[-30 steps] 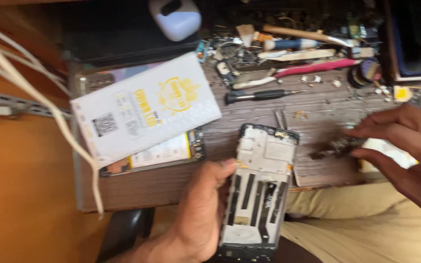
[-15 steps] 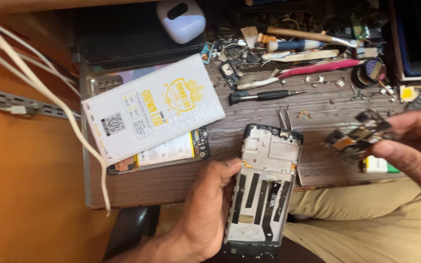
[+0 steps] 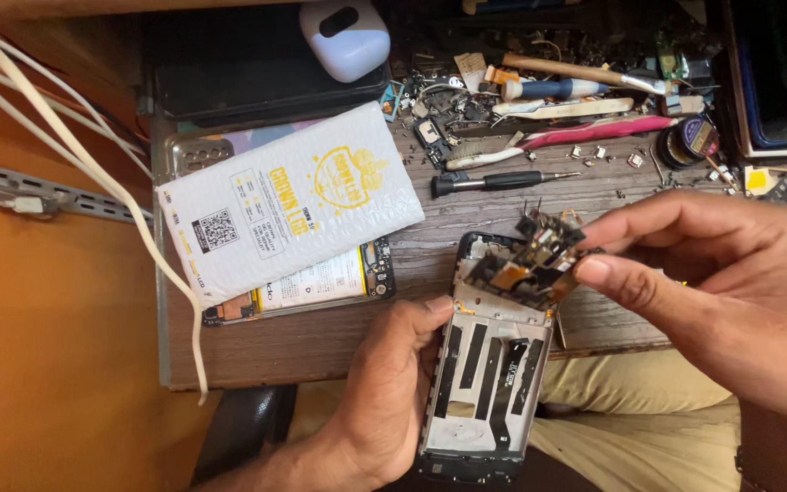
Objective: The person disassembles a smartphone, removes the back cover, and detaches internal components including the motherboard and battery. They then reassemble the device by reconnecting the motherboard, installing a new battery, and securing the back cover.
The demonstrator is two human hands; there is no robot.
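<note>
Head cam: we're gripping the stripped silver phone frame (image 3: 489, 364) in our left hand (image 3: 384, 401), while our right hand (image 3: 721, 292) is pinching a small dark circuit board (image 3: 526, 264) right over the frame's top end. Loose pinch, and it's probably dropping into the screw clutter.

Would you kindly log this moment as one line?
left hand: holds phone frame | right hand: pinches circuit board over frame top | bench: white padded envelope, screwdriver
</note>
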